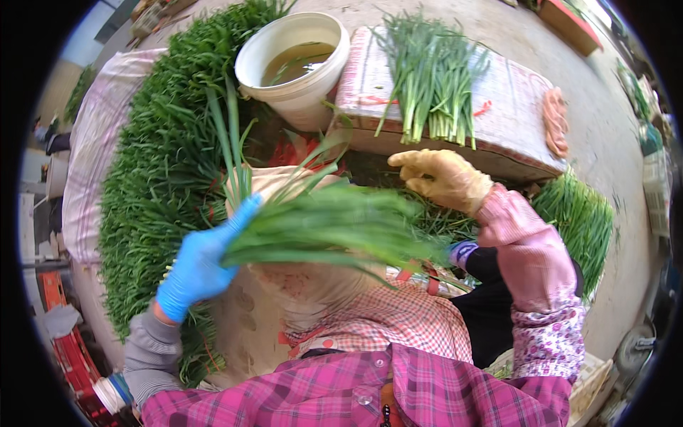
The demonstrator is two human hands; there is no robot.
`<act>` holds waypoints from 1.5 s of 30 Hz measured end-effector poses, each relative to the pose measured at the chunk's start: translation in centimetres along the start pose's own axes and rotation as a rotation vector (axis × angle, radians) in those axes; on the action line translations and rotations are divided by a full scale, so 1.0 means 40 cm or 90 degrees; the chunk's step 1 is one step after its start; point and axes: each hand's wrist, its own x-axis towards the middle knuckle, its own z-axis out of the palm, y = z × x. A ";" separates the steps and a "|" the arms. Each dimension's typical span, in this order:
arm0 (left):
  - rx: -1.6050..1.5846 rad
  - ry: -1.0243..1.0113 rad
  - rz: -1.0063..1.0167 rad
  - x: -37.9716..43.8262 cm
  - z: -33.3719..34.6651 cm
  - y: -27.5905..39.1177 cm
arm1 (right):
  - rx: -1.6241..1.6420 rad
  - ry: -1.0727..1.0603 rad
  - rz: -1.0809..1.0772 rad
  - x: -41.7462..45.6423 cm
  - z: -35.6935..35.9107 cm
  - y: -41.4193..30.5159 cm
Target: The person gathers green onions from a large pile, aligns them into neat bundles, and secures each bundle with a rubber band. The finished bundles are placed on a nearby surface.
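My left hand (205,261), in a blue glove, grips a bunch of long green leafy stalks (331,224), perhaps garlic chives. The bunch spreads to the right over my lap, blurred by motion, and a few leaves stick upward. My right hand (445,179), in a pale yellow glove, is raised right of the bunch with its fingers bent; nothing shows in it. Beyond it, trimmed bunches of the greens (435,91) lie on a covered box (512,107), over red ties. A bundle of pinkish bands (555,123) rests at the box's right end.
A white bucket (320,96) of murky water stands left of the box. A long bank of stacked green bunches (155,160) curves along my left, beside a striped woven sheet (101,149). More greens (579,229) lie at the right. A red crate (69,347) is at lower left.
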 end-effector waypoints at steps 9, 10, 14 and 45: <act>-0.817 0.071 0.081 0.704 -0.073 -0.023 | 0.107 0.204 0.235 -0.341 -0.398 0.053; -0.842 0.078 -0.010 0.783 -0.032 -0.019 | 0.078 0.238 0.247 -0.390 -0.414 0.078; -0.852 0.021 -0.009 1.000 0.199 0.036 | 0.238 0.322 0.325 -0.569 -0.363 0.220; 0.086 0.008 0.312 1.108 0.478 -0.044 | -0.007 1.006 1.106 -0.826 -0.030 0.623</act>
